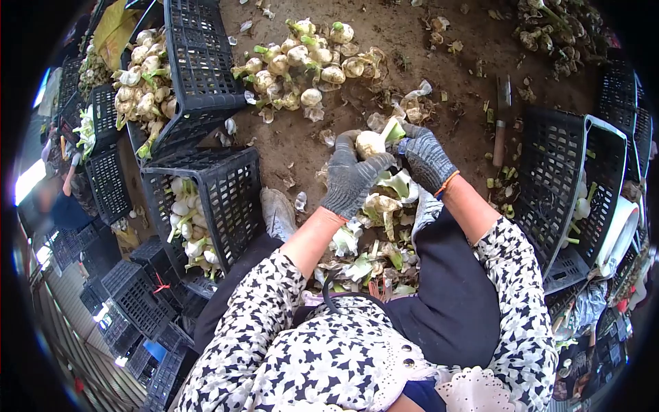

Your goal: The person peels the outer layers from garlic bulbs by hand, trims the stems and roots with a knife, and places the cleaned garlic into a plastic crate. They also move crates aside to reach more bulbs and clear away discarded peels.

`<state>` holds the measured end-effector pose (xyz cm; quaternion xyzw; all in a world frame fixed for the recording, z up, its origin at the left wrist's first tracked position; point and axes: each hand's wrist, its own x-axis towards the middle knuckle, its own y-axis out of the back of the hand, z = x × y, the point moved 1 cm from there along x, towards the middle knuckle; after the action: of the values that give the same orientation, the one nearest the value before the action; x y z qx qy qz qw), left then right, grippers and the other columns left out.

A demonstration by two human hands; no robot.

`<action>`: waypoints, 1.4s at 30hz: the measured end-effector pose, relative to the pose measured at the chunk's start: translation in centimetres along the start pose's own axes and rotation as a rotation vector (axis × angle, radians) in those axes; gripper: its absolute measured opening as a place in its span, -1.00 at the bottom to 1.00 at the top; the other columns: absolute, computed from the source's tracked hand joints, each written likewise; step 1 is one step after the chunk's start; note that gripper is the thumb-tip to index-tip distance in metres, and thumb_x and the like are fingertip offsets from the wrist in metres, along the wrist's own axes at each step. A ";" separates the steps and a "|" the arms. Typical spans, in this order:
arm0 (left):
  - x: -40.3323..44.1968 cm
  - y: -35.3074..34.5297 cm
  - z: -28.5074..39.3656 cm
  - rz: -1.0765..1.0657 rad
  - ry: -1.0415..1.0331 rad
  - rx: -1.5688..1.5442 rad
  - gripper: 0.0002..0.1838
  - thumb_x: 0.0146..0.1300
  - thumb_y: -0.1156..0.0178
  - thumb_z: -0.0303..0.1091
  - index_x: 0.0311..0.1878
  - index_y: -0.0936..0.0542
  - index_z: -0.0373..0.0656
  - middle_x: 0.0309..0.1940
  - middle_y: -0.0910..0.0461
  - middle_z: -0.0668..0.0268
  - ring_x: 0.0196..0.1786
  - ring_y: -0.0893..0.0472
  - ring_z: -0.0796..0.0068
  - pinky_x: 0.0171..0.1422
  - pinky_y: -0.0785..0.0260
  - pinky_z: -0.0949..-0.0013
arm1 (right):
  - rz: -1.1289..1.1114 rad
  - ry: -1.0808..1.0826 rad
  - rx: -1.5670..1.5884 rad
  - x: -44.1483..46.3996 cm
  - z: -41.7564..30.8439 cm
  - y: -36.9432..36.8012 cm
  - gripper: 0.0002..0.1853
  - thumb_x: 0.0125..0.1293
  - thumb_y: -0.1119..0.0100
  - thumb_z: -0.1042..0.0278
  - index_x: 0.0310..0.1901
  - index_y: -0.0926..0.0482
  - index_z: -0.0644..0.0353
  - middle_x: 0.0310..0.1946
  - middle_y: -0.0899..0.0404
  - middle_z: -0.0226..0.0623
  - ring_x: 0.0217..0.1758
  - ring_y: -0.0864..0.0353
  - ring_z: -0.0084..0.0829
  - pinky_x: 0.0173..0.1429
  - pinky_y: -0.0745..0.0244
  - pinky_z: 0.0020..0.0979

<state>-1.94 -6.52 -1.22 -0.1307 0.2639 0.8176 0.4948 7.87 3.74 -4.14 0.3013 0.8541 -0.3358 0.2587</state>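
Note:
A pale garlic bulb with a short green stem sits between my gloved hands. My left hand is closed around the bulb from the left side. At the right, my right hand has its fingers closed on the green stem. Loose peeled skins and leaves lie below the hands, between my legs. A pile of garlic bulbs with short stems rests on the dirt floor ahead.
Black crates with garlic stand at the left, upper left and right. A knife lies on the ground at the right. More garlic lies at the upper right. Another person is at the far left.

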 end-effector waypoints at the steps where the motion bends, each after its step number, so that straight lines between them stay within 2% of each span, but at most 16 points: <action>1: 0.0 -0.2 -0.3 0.066 0.035 -0.200 -0.46 -0.08 -0.24 -0.39 -0.03 -0.24 -0.26 -0.29 -0.44 0.23 -0.24 -0.45 0.52 -0.16 -0.35 0.46 | -0.003 0.058 -0.049 -0.1 -0.2 -0.1 -0.79 -0.03 -0.06 0.61 -0.28 -0.46 0.29 -0.49 -0.49 -0.39 -0.50 -0.43 -0.62 -0.44 -0.36 -0.59; 6: 0.0 0.0 0.2 0.090 0.107 -0.560 -0.59 0.00 -0.08 -0.48 -0.03 -0.26 -0.18 -0.37 -0.45 0.26 -0.45 -0.51 0.50 -0.48 -0.41 0.48 | -0.020 0.107 0.033 -0.3 -0.2 -0.5 -0.78 -0.06 -0.07 0.62 -0.29 -0.47 0.30 -0.45 -0.51 -0.37 -0.44 -0.45 -0.61 -0.37 -0.38 -0.58; 8: -0.2 0.3 0.2 0.087 0.254 -0.713 -0.71 0.00 -0.09 -0.40 -0.15 -0.36 -0.19 -0.40 -0.45 0.33 -0.39 -0.46 0.52 -0.32 -0.35 0.51 | -0.026 0.058 0.084 -0.3 0.0 -0.5 -0.79 -0.05 -0.07 0.62 -0.29 -0.47 0.30 -0.45 -0.51 -0.37 -0.42 -0.47 -0.60 -0.35 -0.40 -0.58; 12: 0.3 0.4 -0.3 0.003 0.504 -1.082 -0.74 0.11 0.06 -0.11 -0.30 -0.42 -0.09 -0.52 -0.49 0.31 -0.50 -0.49 0.45 -0.58 -0.29 0.44 | -0.092 0.002 0.105 -0.8 -0.3 -0.2 -0.82 -0.03 -0.09 0.58 -0.31 -0.47 0.29 -0.42 -0.51 -0.31 -0.38 -0.49 -0.54 -0.29 -0.42 -0.54; 14: 0.2 0.2 0.5 0.057 0.624 -1.135 -0.67 0.12 0.07 -0.02 -0.27 -0.42 -0.09 -0.52 -0.49 0.31 -0.50 -0.50 0.45 -0.62 -0.27 0.45 | -0.133 0.256 -0.337 -0.2 0.8 0.7 -0.85 -0.04 -0.11 0.55 -0.35 -0.50 0.25 -0.38 -0.50 -0.24 -0.33 -0.49 -0.43 -0.23 -0.41 -0.50; 19: 0.8 1.4 -2.4 -0.124 0.382 -0.521 -0.72 0.05 -0.11 -0.26 -0.18 -0.41 -0.16 -0.47 -0.46 0.35 -0.45 -0.46 0.55 -0.39 -0.37 0.45 | -0.112 0.239 -0.162 1.9 4.0 2.1 -0.86 -0.08 -0.09 0.49 -0.40 -0.51 0.21 -0.43 -0.48 -0.20 -0.23 -0.46 -0.27 -0.01 -0.33 -0.36; 22: 0.8 1.0 -2.0 -0.050 0.364 -0.928 -0.74 -0.01 -0.15 -0.35 -0.23 -0.42 -0.19 -0.48 -0.46 0.34 -0.47 -0.46 0.52 -0.41 -0.38 0.43 | -0.310 0.315 -0.577 0.4 1.2 1.0 -0.86 -0.08 -0.06 0.48 -0.39 -0.48 0.23 -0.43 -0.48 -0.22 -0.27 -0.46 -0.30 0.05 -0.30 -0.37; 27: 0.5 -0.4 0.5 0.011 0.545 -1.380 -0.54 0.03 0.03 0.15 -0.39 -0.42 -0.12 -0.55 -0.45 0.32 -0.54 -0.46 0.43 -0.51 -0.37 0.41 | -0.171 0.057 0.090 -0.5 1.3 1.0 -0.68 -0.06 -0.10 0.50 -0.18 -0.46 0.27 -0.30 -0.53 -0.24 -0.20 -0.50 -0.45 -0.07 -0.41 -0.46; 28: 0.8 -0.7 0.2 0.014 0.545 -1.385 -0.54 0.03 0.03 0.15 -0.39 -0.42 -0.12 -0.55 -0.45 0.32 -0.54 -0.46 0.43 -0.51 -0.37 0.41 | -0.173 0.053 0.086 -0.6 1.6 1.5 -0.68 -0.06 -0.10 0.50 -0.18 -0.46 0.27 -0.30 -0.53 -0.24 -0.20 -0.50 -0.45 -0.07 -0.41 -0.46; 30: 1.3 -1.2 -0.4 -0.078 0.447 -1.571 -0.46 0.01 0.06 0.25 -0.37 -0.42 -0.12 -0.57 -0.44 0.33 -0.55 -0.45 0.42 -0.50 -0.37 0.38 | -0.113 0.831 -1.022 -0.9 2.8 2.8 -0.64 -0.02 -0.08 0.51 -0.10 -0.40 0.27 -0.25 -0.52 -0.25 -0.21 -0.48 -0.50 -0.06 -0.40 -0.47; 32: 1.5 -1.1 -0.8 -0.103 0.400 -1.673 -0.39 0.01 0.12 0.32 -0.34 -0.43 -0.13 -0.58 -0.44 0.32 -0.57 -0.44 0.43 -0.50 -0.36 0.41 | -0.124 0.566 -0.457 0.6 5.4 3.5 -0.66 0.01 -0.05 0.51 -0.10 -0.40 0.25 -0.28 -0.51 -0.27 -0.24 -0.48 -0.50 -0.09 -0.41 -0.49; 34: 1.1 -0.2 -0.4 -0.226 0.563 -1.444 -0.37 0.05 0.19 0.33 -0.31 -0.43 -0.14 -0.57 -0.43 0.32 -0.60 -0.42 0.42 -0.49 -0.36 0.44 | -0.123 -0.003 0.646 2.0 7.3 4.1 -0.71 0.08 0.01 0.51 -0.10 -0.40 0.22 -0.33 -0.50 -0.33 -0.30 -0.47 -0.50 -0.14 -0.42 -0.53; 36: 1.0 -0.4 0.5 0.075 0.498 -1.200 -0.41 0.09 0.16 0.28 -0.30 -0.44 -0.13 -0.53 -0.45 0.34 -0.60 -0.42 0.51 -0.48 -0.35 0.49 | 0.226 -0.089 0.546 -1.0 1.4 1.1 -0.77 0.19 0.12 0.37 -0.12 -0.41 0.17 -0.36 -0.46 -0.33 -0.39 -0.46 -0.51 -0.30 -0.46 -0.49; 38: 1.7 0.5 -0.4 0.129 -0.012 -0.444 -0.43 -0.05 -0.12 0.21 -0.29 -0.42 -0.17 -0.53 -0.47 0.36 -0.49 -0.44 0.63 -0.42 -0.34 0.52 | 0.190 -0.275 0.397 -0.1 -0.1 1.1 -0.79 0.18 0.11 0.44 -0.14 -0.43 0.18 -0.38 -0.48 -0.32 -0.40 -0.49 -0.49 -0.35 -0.48 -0.47; 40: 1.7 -0.2 -0.5 0.017 -0.187 -0.157 -0.40 -0.20 -0.34 0.02 -0.21 -0.36 -0.22 -0.47 -0.47 0.37 -0.44 -0.46 0.55 -0.38 -0.35 0.44 | 0.066 0.211 -0.076 -1.1 0.6 -0.4 -0.82 0.16 0.02 0.39 -0.24 -0.44 0.28 -0.38 -0.52 -0.27 -0.43 -0.52 -0.49 -0.33 -0.45 -0.48; 42: 1.3 0.2 1.0 0.191 -0.460 0.493 -0.47 -0.14 -0.33 -0.08 -0.18 -0.37 -0.17 -0.49 -0.48 0.39 -0.45 -0.47 0.58 -0.36 -0.35 0.48 | 0.047 0.060 0.383 -0.6 0.8 -0.4 -0.82 0.10 -0.04 0.49 -0.24 -0.45 0.31 -0.35 -0.52 -0.26 -0.38 -0.53 -0.51 -0.29 -0.46 -0.51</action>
<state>-2.68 -5.10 -0.94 0.2054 0.3461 0.7799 0.4794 8.19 2.73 -4.06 0.3748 0.7746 -0.4770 0.1787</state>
